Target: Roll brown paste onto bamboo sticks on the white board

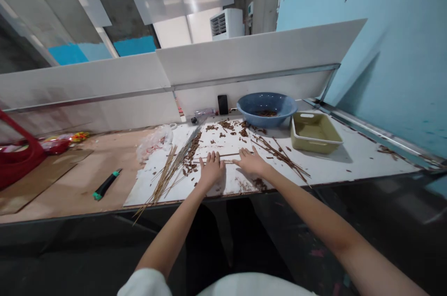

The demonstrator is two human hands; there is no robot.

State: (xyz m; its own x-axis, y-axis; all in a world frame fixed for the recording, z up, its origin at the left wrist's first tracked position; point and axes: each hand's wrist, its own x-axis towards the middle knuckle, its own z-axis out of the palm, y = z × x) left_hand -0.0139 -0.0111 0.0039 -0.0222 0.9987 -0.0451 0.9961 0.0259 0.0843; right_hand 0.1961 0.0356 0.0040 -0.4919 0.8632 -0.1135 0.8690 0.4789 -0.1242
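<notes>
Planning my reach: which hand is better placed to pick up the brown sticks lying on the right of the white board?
Probably the right hand: it rests beside the brown sticks, while the left hand lies farther off, nearer the pale bundle.

Right now my left hand (211,170) and right hand (252,163) are pressing flat on the white board (139,191), beside a thin wooden stick (226,155), with brown shavings (226,133) scattered all around!

We look out from a single camera worn on the head, facing forward and down, close above our left hand (211,170) and right hand (252,163) and the long wooden worktop (108,147).
</notes>
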